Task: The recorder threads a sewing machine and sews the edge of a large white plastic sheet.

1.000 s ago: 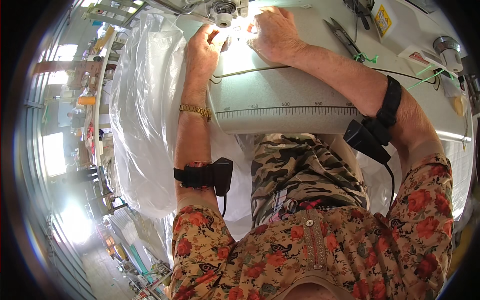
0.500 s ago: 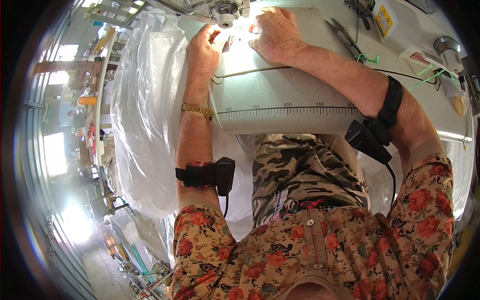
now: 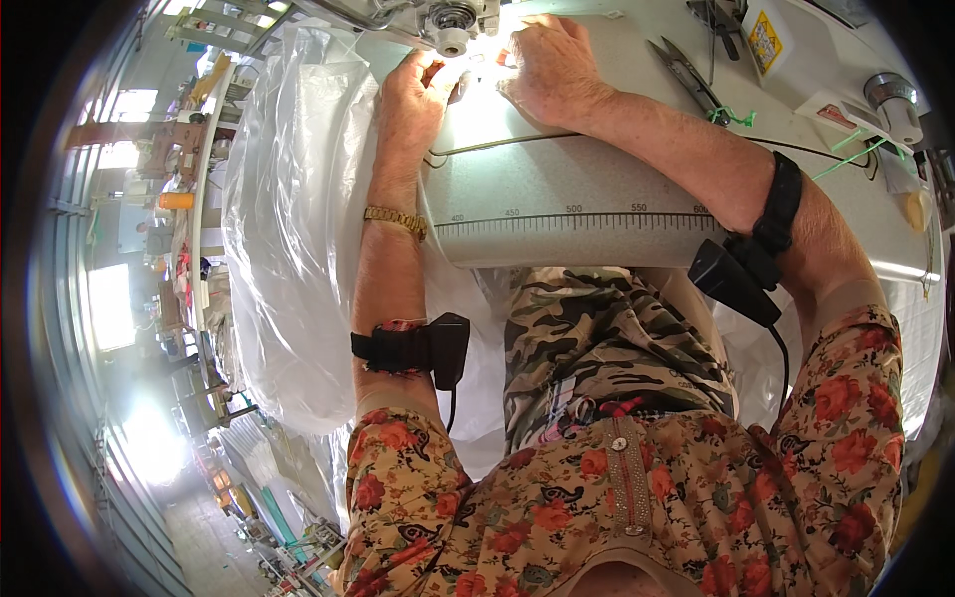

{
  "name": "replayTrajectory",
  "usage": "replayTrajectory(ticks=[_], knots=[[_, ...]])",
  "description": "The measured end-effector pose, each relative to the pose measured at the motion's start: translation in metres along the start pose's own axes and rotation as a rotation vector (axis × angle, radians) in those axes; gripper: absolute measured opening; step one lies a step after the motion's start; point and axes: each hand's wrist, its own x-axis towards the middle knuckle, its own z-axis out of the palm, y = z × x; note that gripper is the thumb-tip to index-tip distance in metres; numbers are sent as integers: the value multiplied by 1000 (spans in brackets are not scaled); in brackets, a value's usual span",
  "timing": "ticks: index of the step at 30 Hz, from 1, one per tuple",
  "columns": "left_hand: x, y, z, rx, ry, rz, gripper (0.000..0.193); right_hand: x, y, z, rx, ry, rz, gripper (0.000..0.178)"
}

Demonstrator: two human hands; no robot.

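Both my hands are up at the sewing machine's head (image 3: 450, 28), one on each side of its brightly lit working spot. My left hand (image 3: 414, 88) is closed in a pinch, thumb against fingers, with a small dark edge of something showing at the tips. My right hand (image 3: 553, 70) is bent over the lit spot from the right, its fingers curled together close to the bed. Glare washes out whatever lies between the fingertips, so its kind cannot be made out. A thin dark cord (image 3: 507, 142) runs across the bed just below my wrists.
A large heap of clear plastic sheeting (image 3: 288, 229) hangs left of my left arm. Dark scissors or snips (image 3: 688, 80) lie on the right of the table (image 3: 637, 40), by green thread (image 3: 734, 117). A printed ruler strip (image 3: 572, 221) edges the table front. A white machine housing (image 3: 811, 60) stands far right.
My left hand and forearm have shifted very slightly to the right. My right hand stays almost where it was, and both keep their curled grip.
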Motion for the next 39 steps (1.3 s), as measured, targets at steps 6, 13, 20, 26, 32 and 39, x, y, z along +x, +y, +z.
replayTrajectory(ticks=[6,13,20,26,32,39], knots=[[1,-7,-1,-55,-19,-32,20,1,-3,1,55,-12,34,27],[-1,8,4,-192,-65,-77,24,2,2,10,11,141,36,23],[0,7,5,-246,-60,-61,19,7,0,7,33,102,85,21],[0,0,9,-229,-18,-14,17,6,4,7,130,74,74,29],[-5,20,5,-119,6,-2,20,2,5,12,50,187,55,36],[2,-7,12,-215,-4,63,19,7,3,9,2,64,89,31]])
